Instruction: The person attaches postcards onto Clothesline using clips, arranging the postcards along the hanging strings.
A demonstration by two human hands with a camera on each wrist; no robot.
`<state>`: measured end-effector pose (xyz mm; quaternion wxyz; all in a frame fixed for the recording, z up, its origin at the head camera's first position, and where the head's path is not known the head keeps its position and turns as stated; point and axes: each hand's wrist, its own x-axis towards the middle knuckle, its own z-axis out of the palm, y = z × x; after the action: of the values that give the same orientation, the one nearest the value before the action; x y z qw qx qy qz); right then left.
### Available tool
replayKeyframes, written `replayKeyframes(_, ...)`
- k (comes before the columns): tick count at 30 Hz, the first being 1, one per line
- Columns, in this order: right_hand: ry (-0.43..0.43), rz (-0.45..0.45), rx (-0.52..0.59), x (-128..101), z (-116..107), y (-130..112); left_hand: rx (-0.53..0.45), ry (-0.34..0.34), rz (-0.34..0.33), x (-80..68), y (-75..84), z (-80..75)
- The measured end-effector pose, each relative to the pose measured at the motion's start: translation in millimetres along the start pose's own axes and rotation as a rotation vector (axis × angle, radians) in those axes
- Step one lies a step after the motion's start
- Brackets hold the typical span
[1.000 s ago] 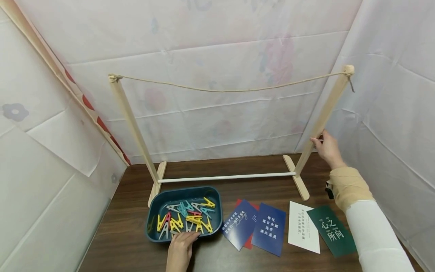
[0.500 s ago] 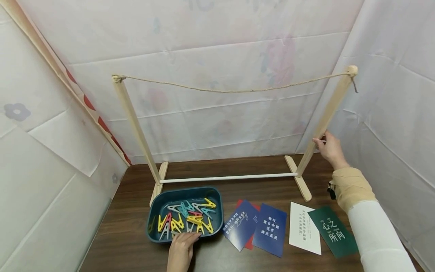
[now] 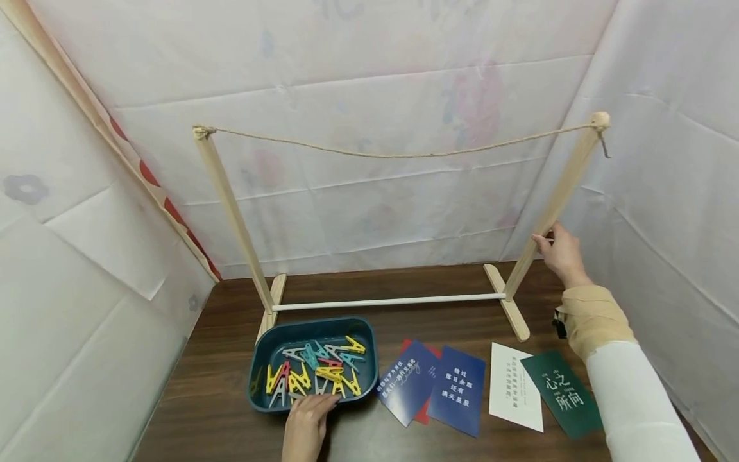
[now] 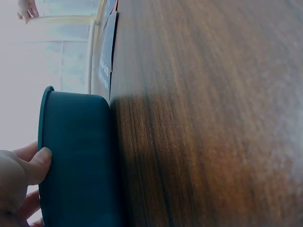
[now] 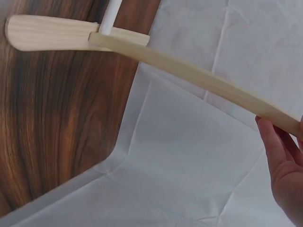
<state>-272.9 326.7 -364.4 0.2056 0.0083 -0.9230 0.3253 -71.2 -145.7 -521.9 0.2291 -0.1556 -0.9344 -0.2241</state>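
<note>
My right hand [image 3: 562, 255] grips the right post [image 3: 562, 183] of a wooden stand, low on its length. In the right wrist view, thumb and fingers [image 4: 40, 158] of the other hand are out of sight, while the right hand's fingers [image 5: 271, 142] pinch the post's edges. A sagging twine [image 3: 375, 155] joins the tops of both posts. My left hand [image 3: 308, 423] holds the near rim of a dark teal plastic tray [image 3: 254, 385], thumb outside, fingers over the rim. Inside lie several clothespins [image 3: 329, 373] in yellow, teal, grey and pink.
A white rod [image 3: 387, 301] links the stand's feet [image 3: 514, 319]. Right of the tray lie blue cards [image 3: 457, 391] over a red one [image 3: 423, 414], a white card [image 3: 515, 385] and a green card [image 3: 562, 394]. White cloth walls [image 3: 369, 77] enclose the wooden table [image 3: 190, 385].
The stand has shifted slightly to the right, with my right hand on its post. My left hand and the tray stay in place.
</note>
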Motion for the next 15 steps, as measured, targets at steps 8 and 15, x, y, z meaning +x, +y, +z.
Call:
replayKeyframes(8, 0.031, 0.039, 0.0, 0.9, 4.9, -4.3, 0.006, -0.057, -0.024, 2.0, 1.5, -6.4)
replayKeyframes(15, 0.057, 0.058, 0.016, -0.3, 4.6, -6.4, -0.015, -0.104, -0.029, 4.1, 0.8, -9.2)
